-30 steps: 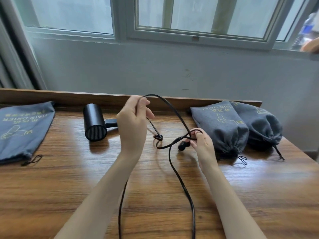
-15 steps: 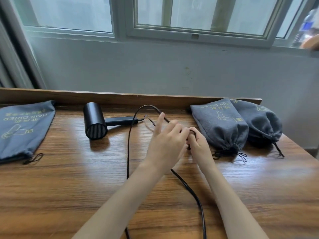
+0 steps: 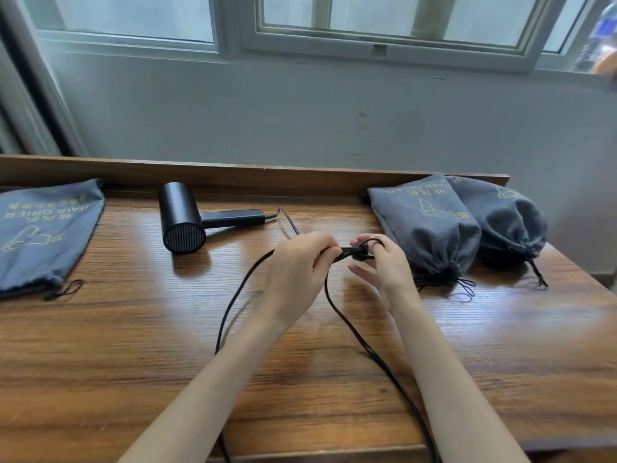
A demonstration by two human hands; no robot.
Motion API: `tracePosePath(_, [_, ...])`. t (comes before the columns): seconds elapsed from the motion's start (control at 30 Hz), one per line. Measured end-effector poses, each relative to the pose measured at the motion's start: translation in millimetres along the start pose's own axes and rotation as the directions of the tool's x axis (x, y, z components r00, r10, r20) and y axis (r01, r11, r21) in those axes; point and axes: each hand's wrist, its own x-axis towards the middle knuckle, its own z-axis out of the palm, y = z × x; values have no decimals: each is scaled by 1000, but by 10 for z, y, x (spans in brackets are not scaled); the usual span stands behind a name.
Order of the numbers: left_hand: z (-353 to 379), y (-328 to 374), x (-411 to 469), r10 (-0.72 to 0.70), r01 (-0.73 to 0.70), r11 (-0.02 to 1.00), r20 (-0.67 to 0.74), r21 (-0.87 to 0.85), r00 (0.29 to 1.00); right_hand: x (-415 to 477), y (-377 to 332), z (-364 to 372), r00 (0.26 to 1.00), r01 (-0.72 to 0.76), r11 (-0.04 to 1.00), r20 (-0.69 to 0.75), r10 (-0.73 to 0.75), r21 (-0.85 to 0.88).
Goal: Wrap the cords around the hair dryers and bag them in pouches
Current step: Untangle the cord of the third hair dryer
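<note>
**Both hands on the cord at mid-table**

Grips the black cord (image 3: pixel 348 324) with the left hand (image 3: pixel 295 272), fingers curled round it and closed tight, knuckles up, just above the wooden table (image 3: pixel 133 355). Pinches a bunched bit of the same cord with the right hand (image 3: pixel 389 270), thumb and forefinger clamped on it, a small loop arched over the forefinger, the other fingers loose and spread apart below. Hands almost touching, with only a short stretch of cord between them. Dark lump in the pinch: plug or knot, impossible to tell.

Two runs of cord from the left hand. One curving left and down off the near edge of the table, the other dropping between the forearms and off the same edge. A thinner run leading back from the hands to the handle of the black hair dryer (image 3: pixel 182 222). Dryer on its side near the raised back ledge (image 3: pixel 300 177), grille toward the camera, handle pointing right. Not wrapped yet, not bagged.

At far left, a flat grey pouch (image 3: pixel 43 232) printed HAIR DRIER, drawstring loose on the wood. At right, just beside the right hand, the nearer bulging pouch (image 3: pixel 427 225), drawn shut. Touching it on the far side, the further bulging pouch (image 3: pixel 504 218), also drawn shut. Behind everything, a pale wall (image 3: pixel 300 111) and a window (image 3: pixel 367 15).
</note>
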Motion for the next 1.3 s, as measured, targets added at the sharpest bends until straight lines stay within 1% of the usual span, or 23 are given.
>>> tracePosePath(0.03, [28, 8, -23, -14, 14, 999, 1, -29, 1000, 4, -1, -9, 1000, -15, 1000, 3, 15, 10])
tracePosePath(0.1, [63, 31, -43, -105, 102, 987, -17, -122, 994, 2, 9, 10, 1000, -26, 1000, 14, 26, 7])
tracePosePath(0.17, [68, 41, -18, -192, 178, 963, -52, -201, 980, -7, 23, 51, 999, 7, 1000, 41, -6, -24])
tracePosePath(0.2, [62, 38, 7, -213, 195, 958, -64, -208, 975, -14, 28, 65, 998, 30, 999, 63, -27, -38])
tracePosePath(0.3, [32, 10, 57, -207, 194, 963, -53, -186, 977, -34, 17, 67, 991, 60, 997, 124, -54, -46])
tracePosePath(0.4, [63, -15, 38, -167, 162, 982, -48, -99, 985, -42, 12, 50, 987, 75, 994, 151, -64, -73])
tracePosePath(0.5, [127, -9, 42, -235, 235, 972, -24, -6, 972, -68, 41, 42, 983, 107, 984, 165, -83, -141])
tracePosePath(0.57, [152, 15, 56, -282, 283, 958, 19, -49, 959, -81, 38, 40, 975, 124, 983, 202, -95, -135])
tracePosePath(0.6, [152, 31, 58, -308, 311, 942, 42, -125, 950, -82, 33, 44, 972, 120, 987, 215, -94, -111])
tracePosePath(0.63, [147, 42, 58, -334, 340, 913, 65, -226, 940, -80, 28, 46, 972, 105, 992, 219, -87, -74])
tracePosePath(0.7, [129, 69, 41, -384, 395, 816, 115, -421, 916, -71, 12, 42, 976, 52, 998, 209, -59, 36])
tracePosePath(0.77, [115, 98, 33, -432, 445, 711, 161, -545, 888, -64, -7, 28, 979, -2, 991, 203, -26, 133])
tracePosePath(0.83, [101, 118, 41, -461, 475, 646, 191, -597, 867, -63, -19, 12, 981, -47, 983, 196, 12, 177])
tracePosePath(0.93, [83, 153, 50, -487, 486, 604, 191, -632, 853, -57, -29, 13, 980, -114, 960, 187, 66, 255])
tracePosePath(1.03, [90, 135, 52, -520, 500, 560, 190, -660, 833, -44, -40, 38, 983, -127, 953, 166, 83, 275])
tracePosePath(1.13, [117, 121, 42, -579, 506, 511, 157, -695, 800, -44, -29, 65, 978, -135, 947, 192, 80, 292])
tracePosePath(1.2, [129, 115, 39, -626, 498, 425, 152, -756, 765, -54, -10, 71, 970, -134, 945, 234, 64, 297])
tracePosePath(1.3, [122, 67, 46, -660, 448, 244, 191, -860, 726, -66, -16, 68, 950, -132, 946, 310, 36, 295])
